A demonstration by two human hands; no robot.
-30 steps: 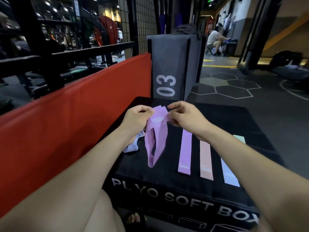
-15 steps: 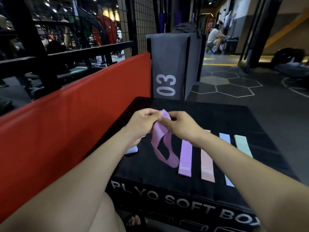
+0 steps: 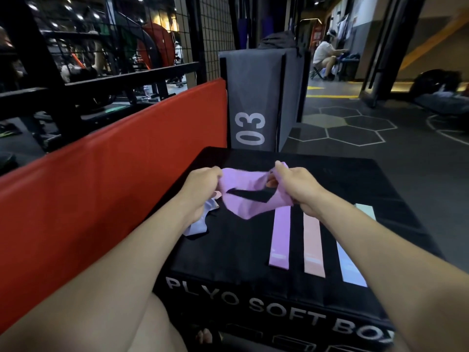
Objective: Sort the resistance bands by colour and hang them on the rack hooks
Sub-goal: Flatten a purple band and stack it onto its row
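Both hands hold a lilac resistance band (image 3: 243,199) stretched sideways above the black plyo soft box (image 3: 228,262). My left hand (image 3: 203,186) grips its left end and my right hand (image 3: 297,185) grips its right end. Flat on the box lie a second lilac band (image 3: 279,240), a peach band (image 3: 313,246), a pale blue band (image 3: 351,268) partly under my right forearm, and a mint band (image 3: 365,210). A crumpled pale blue band (image 3: 200,222) lies under my left wrist. No rack hooks are visible.
A red padded barrier (image 3: 114,189) runs along the left of the box. A grey upright box marked 03 (image 3: 256,102) stands behind it. Black rack bars and wire mesh (image 3: 114,80) are at far left. Open gym floor (image 3: 380,148) lies right; a person sits far back.
The lilac band hung down as a loop from my two close hands. My hands have moved apart and now pull it out sideways, wider and flatter.
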